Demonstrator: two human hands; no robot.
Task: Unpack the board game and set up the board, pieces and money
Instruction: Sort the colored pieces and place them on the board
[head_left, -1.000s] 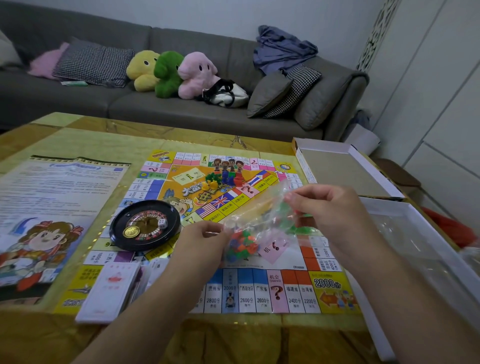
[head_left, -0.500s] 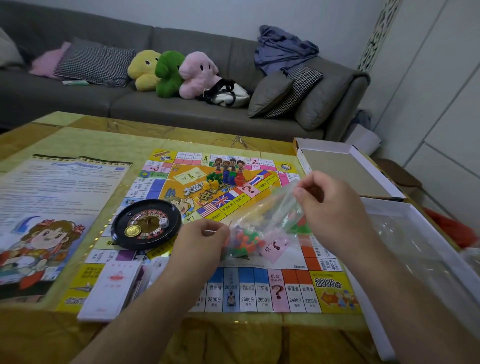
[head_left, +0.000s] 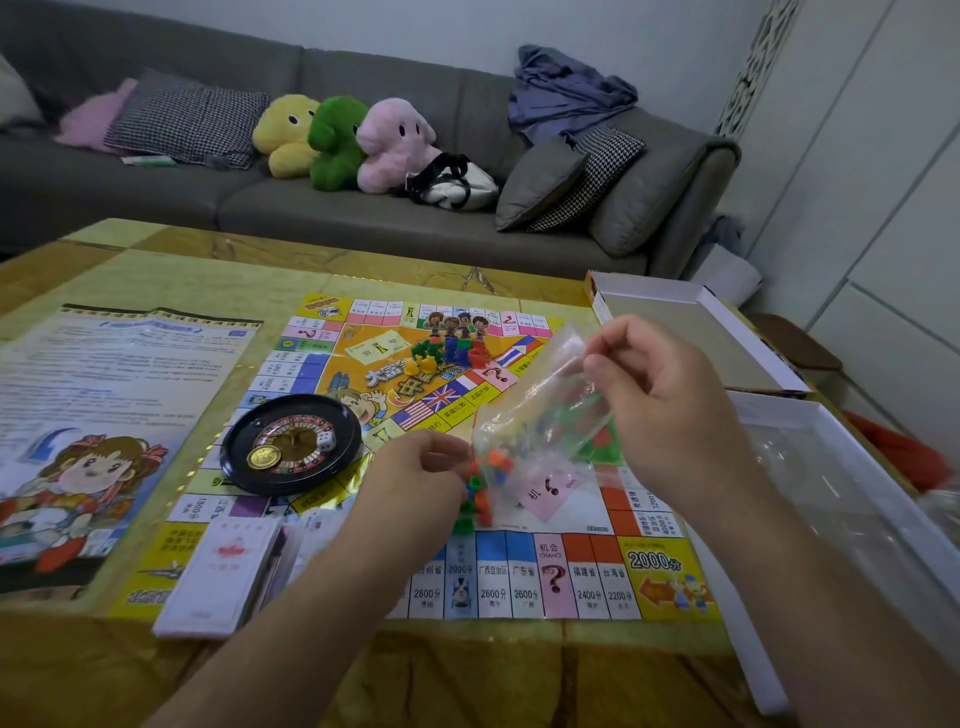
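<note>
Over board (head_left: 519, 587) | L hand (head_left: 415, 483) pinches bag (head_left: 540, 415) bottom | R hand (head_left: 670, 410) grips top

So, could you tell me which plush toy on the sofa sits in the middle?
The green plush toy, between the yellow one and the pink one.

The top of the clear plastic bag of coloured pieces (head_left: 540, 415) is raised higher by the right hand (head_left: 670, 410)
</note>
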